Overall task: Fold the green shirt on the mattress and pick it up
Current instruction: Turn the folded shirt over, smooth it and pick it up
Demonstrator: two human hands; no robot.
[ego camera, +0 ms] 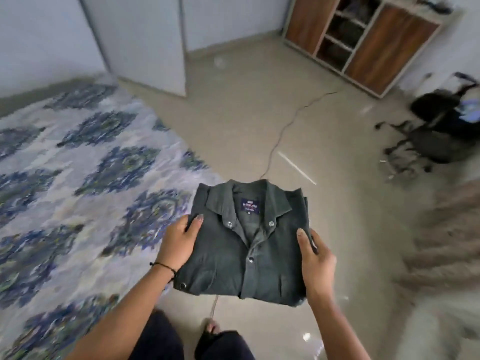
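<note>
Green shirt [249,245]: dark, folded to neat rectangle, collar + label up, snaps shut; held flat off mattress [78,178], above floor.

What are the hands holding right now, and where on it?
The folded green shirt, held by its two side edges: left hand, right hand.

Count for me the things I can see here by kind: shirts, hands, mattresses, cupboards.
Folded green shirt: 1
Hands: 2, left hand and right hand, each with a grip on a side of the shirt
Patterned mattress: 1
Wooden cupboard: 1
Total: 5
</note>
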